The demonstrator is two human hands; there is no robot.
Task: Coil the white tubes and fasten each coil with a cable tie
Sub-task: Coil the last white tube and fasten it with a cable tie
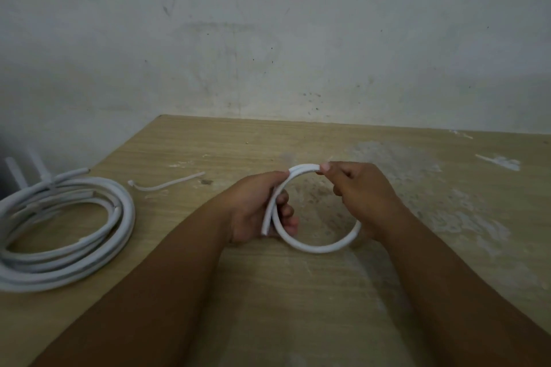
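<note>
A short white tube is bent into one small loop just above the wooden table. My left hand grips the loop's left side, where the two tube ends overlap. At the top of the loop, my right hand pinches the tube with thumb and fingers. A loose white cable tie lies flat on the table, to the left of my hands. Several larger white tubes lie in a rough coil at the table's left edge.
A stained pale wall rises right behind the table's far edge. The table's left edge runs diagonally past the big coil. Whitish scuff marks cover the right part of the tabletop.
</note>
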